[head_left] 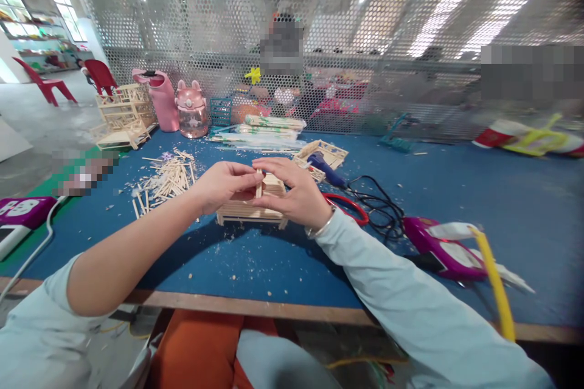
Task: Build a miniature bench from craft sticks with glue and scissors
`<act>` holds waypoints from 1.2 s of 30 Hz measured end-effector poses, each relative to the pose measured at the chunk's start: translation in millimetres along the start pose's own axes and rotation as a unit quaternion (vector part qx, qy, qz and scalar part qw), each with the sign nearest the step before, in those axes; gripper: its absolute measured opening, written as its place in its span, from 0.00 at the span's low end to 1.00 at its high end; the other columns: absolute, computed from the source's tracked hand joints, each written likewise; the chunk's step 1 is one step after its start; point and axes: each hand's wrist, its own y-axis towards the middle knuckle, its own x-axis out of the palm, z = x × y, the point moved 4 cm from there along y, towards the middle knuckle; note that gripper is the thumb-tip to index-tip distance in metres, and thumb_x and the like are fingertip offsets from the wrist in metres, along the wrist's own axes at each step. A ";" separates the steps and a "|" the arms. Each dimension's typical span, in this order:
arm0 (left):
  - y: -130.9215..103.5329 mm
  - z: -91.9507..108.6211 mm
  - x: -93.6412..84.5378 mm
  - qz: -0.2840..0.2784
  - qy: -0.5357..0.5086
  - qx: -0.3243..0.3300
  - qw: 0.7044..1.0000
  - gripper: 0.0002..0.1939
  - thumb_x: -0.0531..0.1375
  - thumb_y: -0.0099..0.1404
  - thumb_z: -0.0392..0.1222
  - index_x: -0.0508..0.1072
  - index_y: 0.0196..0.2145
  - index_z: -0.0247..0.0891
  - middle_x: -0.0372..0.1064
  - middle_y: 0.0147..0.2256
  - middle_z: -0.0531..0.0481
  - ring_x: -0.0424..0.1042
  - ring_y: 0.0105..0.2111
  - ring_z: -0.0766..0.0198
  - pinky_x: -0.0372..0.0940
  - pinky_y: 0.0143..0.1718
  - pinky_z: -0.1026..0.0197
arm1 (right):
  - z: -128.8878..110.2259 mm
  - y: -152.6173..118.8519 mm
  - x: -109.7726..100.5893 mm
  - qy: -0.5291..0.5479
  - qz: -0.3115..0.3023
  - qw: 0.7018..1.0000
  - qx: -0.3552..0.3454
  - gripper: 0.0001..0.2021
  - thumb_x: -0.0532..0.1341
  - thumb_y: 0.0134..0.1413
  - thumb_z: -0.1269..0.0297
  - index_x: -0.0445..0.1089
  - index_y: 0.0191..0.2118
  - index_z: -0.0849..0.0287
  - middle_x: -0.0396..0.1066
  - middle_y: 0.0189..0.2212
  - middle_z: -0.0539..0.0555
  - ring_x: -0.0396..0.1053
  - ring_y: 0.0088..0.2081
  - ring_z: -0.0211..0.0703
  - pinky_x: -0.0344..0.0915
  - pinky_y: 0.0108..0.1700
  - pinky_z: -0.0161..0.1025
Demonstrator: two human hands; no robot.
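Observation:
My left hand (230, 182) and my right hand (298, 191) meet over the middle of the blue table. Between their fingertips is a short piece of wooden stick (259, 184), held upright; it may be more than one stick. Directly below stands a small model (249, 214) built from rows of pale wooden sticks, partly covered by my hands. Both hands are closed in a pinch. To the left lies a loose heap of cut sticks (171, 179). Right of my hands, a blue glue gun (326, 169) rests by a wooden stick frame (337, 152).
Behind are bagged sticks (271, 126), a pink bottle (163, 103), a clear pink-lidded bottle (192, 115) and a larger stick model (123, 112). A red ring (358, 214), black cable (378, 213) and purple power strip (444, 249) lie right. Perforated metal screen (347, 73) backs the table.

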 end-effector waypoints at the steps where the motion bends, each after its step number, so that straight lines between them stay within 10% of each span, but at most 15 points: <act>1: -0.1 0.7 -0.2 0.000 0.008 0.002 1.000 0.04 0.64 0.53 0.37 0.76 0.26 0.34 0.71 0.23 0.53 0.67 0.23 0.73 0.63 0.29 0.66 | 0.3 -0.4 1.2 0.001 -0.004 1.000 -0.001 0.26 0.66 0.44 0.50 0.68 0.49 0.58 0.71 0.48 0.60 0.67 0.50 0.48 0.63 0.52 0.49; 9: 3.5 2.4 -7.8 0.053 0.004 0.009 0.999 0.06 0.63 0.56 0.38 0.74 0.24 0.33 0.68 0.20 0.53 0.62 0.18 0.76 0.60 0.23 0.69 | 9.2 -4.5 0.9 0.049 -0.022 0.996 0.067 0.47 0.68 0.36 0.47 0.50 0.62 0.55 0.62 0.55 0.62 0.63 0.54 0.54 0.59 0.55 0.55; 15: 3.7 1.7 -10.3 0.045 0.009 0.030 0.999 0.07 0.65 0.55 0.41 0.75 0.25 0.34 0.70 0.23 0.52 0.63 0.20 0.75 0.58 0.22 0.70 | 4.6 -5.5 -5.5 0.019 0.011 0.998 0.057 0.26 0.60 0.43 0.68 0.60 0.52 0.56 0.66 0.48 0.59 0.65 0.50 0.49 0.61 0.53 0.52; 36: -7.6 5.6 -4.3 0.045 0.179 0.102 0.978 0.09 0.62 0.55 0.42 0.78 0.33 0.36 0.73 0.27 0.49 0.67 0.23 0.70 0.64 0.23 0.67 | -11.2 -3.3 -1.7 -0.056 0.016 0.998 -0.028 0.19 0.61 0.46 0.62 0.67 0.47 0.55 0.65 0.48 0.60 0.63 0.50 0.51 0.61 0.51 0.52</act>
